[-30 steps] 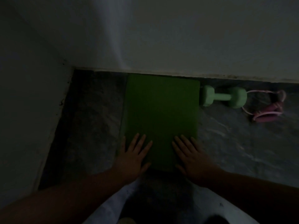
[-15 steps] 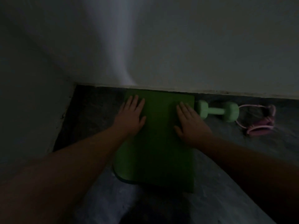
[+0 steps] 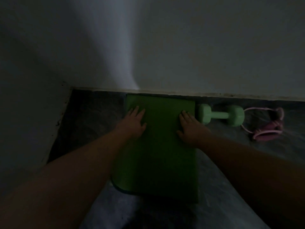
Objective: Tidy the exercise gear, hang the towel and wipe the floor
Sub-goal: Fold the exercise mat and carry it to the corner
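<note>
lighting: very dim, colours muted, fine detail hard to read
mat: green exercise mat (image 3: 158, 146), folded flat on the floor, centre of frame; far edge sits against the base of the wall, near edge toward lower centre with a rounded corner at lower left showing stacked layers
left hand: left hand (image 3: 132, 124), palm down on the mat's upper-left part, fingers straight and spread, pointing toward the wall; pressing flat, nothing grasped; outer fingers reach the mat's left edge
right hand: right hand (image 3: 191, 128), palm down on the mat's upper-right part near its right edge, fingers extended toward the wall; flat on the surface, nothing grasped
arms: both forearms bare, entering from lower left and lower right of frame
dumbbell: light green dumbbell (image 3: 221, 115), lying on its side just right of the mat's upper-right corner, parallel to the wall; left head right beside the mat edge, cannot tell if touching
band: pink resistance band with handles (image 3: 267, 126), right of the dumbbell, right side of frame; its thin loop reaches the dumbbell's right head
floor: dark grey marbled floor (image 3: 92, 123), visible left and right of the mat
wall: pale wall (image 3: 198, 47) fills upper frame, pale skirting strip along its base; second wall at left of frame forms a corner at upper left of the floor
lower frame: pale blurred fabric at bottom centre, cannot tell what it is
</note>
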Available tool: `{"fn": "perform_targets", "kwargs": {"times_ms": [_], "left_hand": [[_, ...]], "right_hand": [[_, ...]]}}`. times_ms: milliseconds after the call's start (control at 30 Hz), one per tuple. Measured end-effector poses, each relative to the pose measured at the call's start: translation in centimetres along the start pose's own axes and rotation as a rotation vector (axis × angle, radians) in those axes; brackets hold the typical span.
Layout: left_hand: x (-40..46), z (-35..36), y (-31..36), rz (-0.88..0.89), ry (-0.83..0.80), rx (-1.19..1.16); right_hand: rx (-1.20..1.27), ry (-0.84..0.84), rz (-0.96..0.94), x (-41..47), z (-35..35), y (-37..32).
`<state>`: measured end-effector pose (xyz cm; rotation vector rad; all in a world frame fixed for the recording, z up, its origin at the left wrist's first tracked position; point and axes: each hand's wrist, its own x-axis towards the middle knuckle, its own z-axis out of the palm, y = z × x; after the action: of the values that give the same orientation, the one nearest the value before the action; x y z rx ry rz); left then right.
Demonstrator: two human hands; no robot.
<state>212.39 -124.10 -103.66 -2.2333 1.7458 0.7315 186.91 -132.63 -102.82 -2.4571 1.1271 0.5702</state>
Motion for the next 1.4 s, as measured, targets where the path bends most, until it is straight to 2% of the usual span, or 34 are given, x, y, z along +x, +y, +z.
{"fn": "perform_targets", "kwargs": {"times_ms": [133, 233, 367, 500, 767, 1000, 1100, 1233, 1333, 1400], "left_hand": [[0.1, -0.2, 0.0, -0.014, -0.021, -0.004], [-1.9, -1.2, -0.1, 0.064, 0.005, 0.029], [-8.4, -4.3, 0.7, 0.022, 0.060, -0.123], [-16.9, -9.6, 1.3, -0.002, 0.013, -0.204], [-36.8, -29.7, 5.2, 0.059, 0.071, -0.120], [-54.8, -49.4, 9.4, 0.139, 0.224, 0.037], [-59.5, -54.4, 10.7, 0.161, 0.258, 0.013], [-63.1, -59.9, 14.1, 0.199, 0.288, -0.145], [-65.4, -62.7, 17.7, 0.304, 0.253, -0.166], [-67.1, -63.6, 20.9, 0.436, 0.252, -0.104]], "right_hand": [[0.025, 0.033, 0.001, -0.4, -0.3, -0.3], [0.106, 0.071, -0.012, -2.4, -2.0, -0.6], [0.205, 0.076, -0.025, -7.7, -5.3, -2.0], [0.256, 0.054, 0.037, -15.2, -10.3, -5.0], [0.326, 0.083, 0.018, -32.0, -30.0, -13.5], [0.174, 0.231, -0.003, -50.8, -48.3, -19.7], [0.166, 0.289, 0.082, -58.0, -52.6, -21.7], [0.241, 0.406, 0.302, -67.2, -56.2, -24.0], [0.334, 0.519, 0.480, -73.7, -57.6, -25.4], [0.395, 0.575, 0.596, -77.8, -57.5, -25.8]]}}
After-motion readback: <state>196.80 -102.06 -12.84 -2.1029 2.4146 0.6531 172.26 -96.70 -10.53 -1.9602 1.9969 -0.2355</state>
